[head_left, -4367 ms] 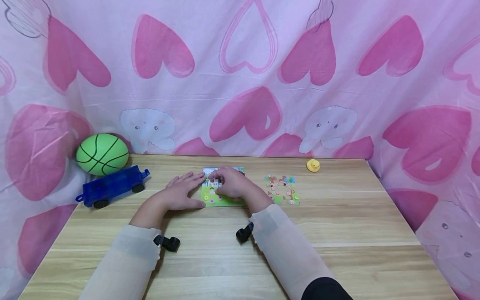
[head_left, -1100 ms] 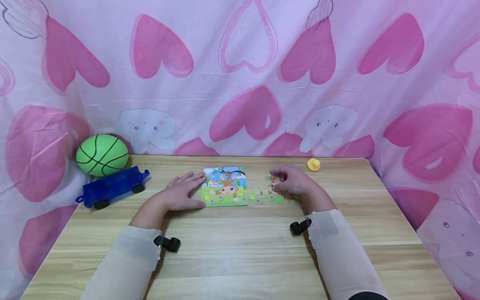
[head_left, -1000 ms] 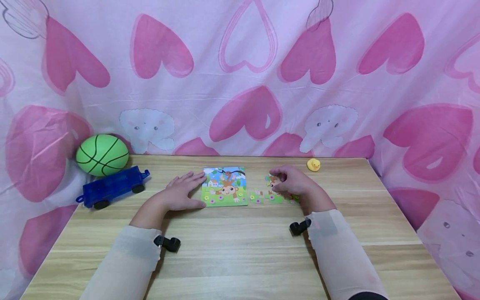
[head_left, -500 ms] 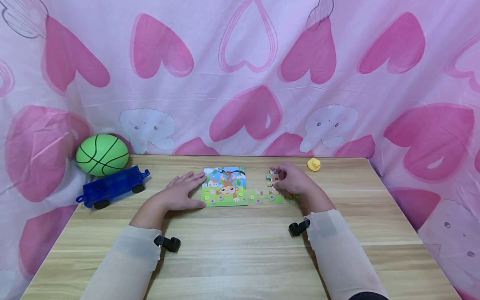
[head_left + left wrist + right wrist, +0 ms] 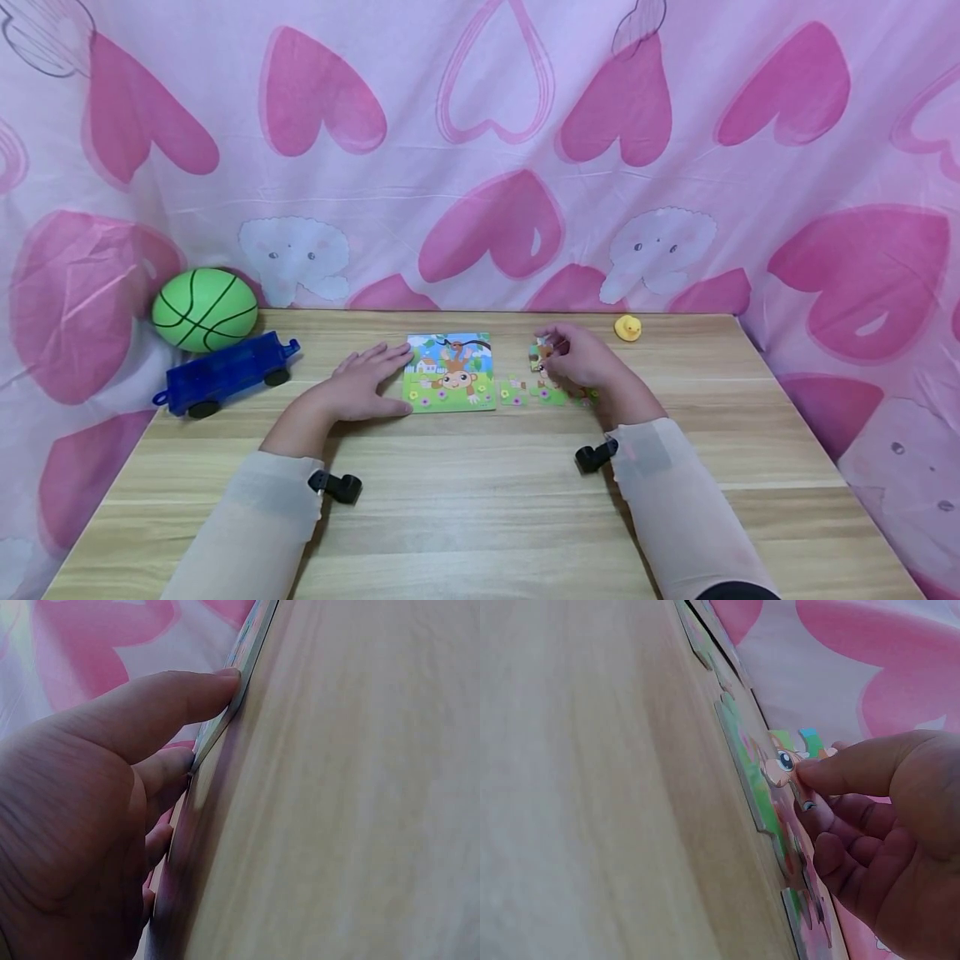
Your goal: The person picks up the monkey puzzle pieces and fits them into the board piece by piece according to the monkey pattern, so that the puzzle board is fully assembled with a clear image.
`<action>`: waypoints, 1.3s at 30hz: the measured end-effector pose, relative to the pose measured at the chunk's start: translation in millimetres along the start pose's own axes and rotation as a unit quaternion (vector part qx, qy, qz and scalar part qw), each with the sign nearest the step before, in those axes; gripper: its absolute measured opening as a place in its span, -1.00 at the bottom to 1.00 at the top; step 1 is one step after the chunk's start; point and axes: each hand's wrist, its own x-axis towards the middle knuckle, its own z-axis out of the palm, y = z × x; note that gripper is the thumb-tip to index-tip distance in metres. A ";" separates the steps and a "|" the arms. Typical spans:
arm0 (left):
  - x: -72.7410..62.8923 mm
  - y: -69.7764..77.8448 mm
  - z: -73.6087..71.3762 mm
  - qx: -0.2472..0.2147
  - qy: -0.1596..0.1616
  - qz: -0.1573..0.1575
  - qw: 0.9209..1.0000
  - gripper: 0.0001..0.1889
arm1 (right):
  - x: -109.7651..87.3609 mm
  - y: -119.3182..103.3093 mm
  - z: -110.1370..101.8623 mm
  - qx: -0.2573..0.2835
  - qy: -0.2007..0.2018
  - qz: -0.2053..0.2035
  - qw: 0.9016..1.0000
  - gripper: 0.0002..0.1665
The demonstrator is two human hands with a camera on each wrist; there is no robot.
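A picture board (image 5: 450, 392) showing a monkey lies flat near the back middle of the table. My left hand (image 5: 363, 385) rests at its left edge, fingers stretched out; in the left wrist view the thumb (image 5: 202, 697) touches the board's edge (image 5: 251, 667). To the right, my right hand (image 5: 588, 358) pinches a puzzle piece (image 5: 537, 356) between thumb and finger. The right wrist view shows an eye printed on this puzzle piece (image 5: 784, 763), tilted up over other pieces. Several loose pieces (image 5: 551, 397) lie below the hand, partly hidden by it.
One flowered piece (image 5: 513, 393) sits just right of the board. A yellow toy duck (image 5: 627, 328) stands near the back edge. At the left are a green ball (image 5: 204, 310) and a blue toy wagon (image 5: 225, 375). A pink heart-print cloth (image 5: 480, 108) hangs behind the table.
My right hand has gone from over the board to the loose pieces at the right. It now holds a puzzle piece, tilted and shifted slightly left. The left hand stays put.
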 end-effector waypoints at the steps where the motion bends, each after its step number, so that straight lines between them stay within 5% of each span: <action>1: -0.1 0.0 0.2 0.000 0.000 0.001 1.000 0.05 | -0.1 -0.4 0.3 0.001 0.003 0.002 1.000 -0.46; 10: 0.2 -1.1 -0.1 0.003 -0.001 0.001 1.000 0.04 | -2.8 -16.6 3.5 0.041 0.023 -0.016 0.999 -0.52; 17: 0.7 0.2 -1.1 -0.003 0.002 0.003 1.000 0.05 | -1.3 -38.6 17.7 0.102 -0.007 -0.050 0.993 -0.53; 31: -0.4 -0.1 -1.2 0.004 0.002 0.003 1.000 0.05 | 14.4 -79.7 54.5 0.103 -0.050 -0.087 0.990 -0.51; 39: 0.8 -2.5 0.0 0.006 -0.002 0.000 1.000 0.06 | 22.0 -99.5 69.5 0.101 -0.054 -0.076 0.991 -0.51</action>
